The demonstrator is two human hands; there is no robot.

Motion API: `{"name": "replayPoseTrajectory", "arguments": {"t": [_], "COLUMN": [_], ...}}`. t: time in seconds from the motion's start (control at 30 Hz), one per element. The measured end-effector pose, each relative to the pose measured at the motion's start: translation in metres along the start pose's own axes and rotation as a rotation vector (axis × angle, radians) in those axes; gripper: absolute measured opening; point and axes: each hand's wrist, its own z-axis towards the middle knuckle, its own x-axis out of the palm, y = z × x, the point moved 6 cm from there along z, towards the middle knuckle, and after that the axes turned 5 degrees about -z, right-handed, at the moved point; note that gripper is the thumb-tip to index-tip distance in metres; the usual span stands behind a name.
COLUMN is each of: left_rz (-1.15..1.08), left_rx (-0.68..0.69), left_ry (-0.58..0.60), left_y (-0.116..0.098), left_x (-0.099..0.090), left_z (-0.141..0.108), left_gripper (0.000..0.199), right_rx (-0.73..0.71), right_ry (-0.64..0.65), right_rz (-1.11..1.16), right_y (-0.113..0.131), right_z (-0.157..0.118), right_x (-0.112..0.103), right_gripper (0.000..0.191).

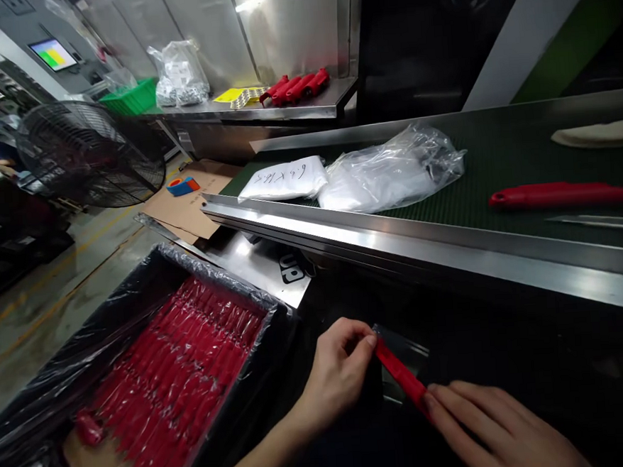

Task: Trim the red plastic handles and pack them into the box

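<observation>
A slim red plastic part (399, 367) slants between my two hands, low in front of the conveyor. My left hand (340, 363) pinches its upper end with thumb and forefinger. At its lower end, my right hand (487, 420) is closed around it, and the fingers cover that tip. Behind the part shows a small clear plastic bag (412, 344); whether the part is inside it or beside it, I cannot tell. To the left, a box lined with black plastic (215, 265) holds rows of red parts (182, 370) in clear wrapping.
On the green conveyor (476, 151) lie white packs in clear plastic (382, 175), one red part (562, 193) and a pale curved piece (597, 134). Its metal rail (424, 247) runs across ahead of me. A shelf (303, 111) behind bears more red parts. A large fan (90, 153) stands left.
</observation>
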Motion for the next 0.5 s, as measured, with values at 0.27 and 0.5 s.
{"name": "replayPoseTrajectory", "arguments": {"t": [0.27, 0.5], "left_rz": [0.064, 0.071], "left_rx": [0.092, 0.082], "left_ry": [-0.109, -0.096], "left_y": [0.014, 0.024], "left_x": [0.013, 0.028], "left_z": [-0.025, -0.039], "left_gripper": [0.016, 0.015], "right_rx": [0.697, 1.372], "right_ry": [-0.262, -0.292], "right_rz": [0.287, 0.62], "right_y": [0.002, 0.026], "right_z": [-0.006, -0.044], "right_x": [0.009, 0.049], "right_gripper": [0.019, 0.017]}}
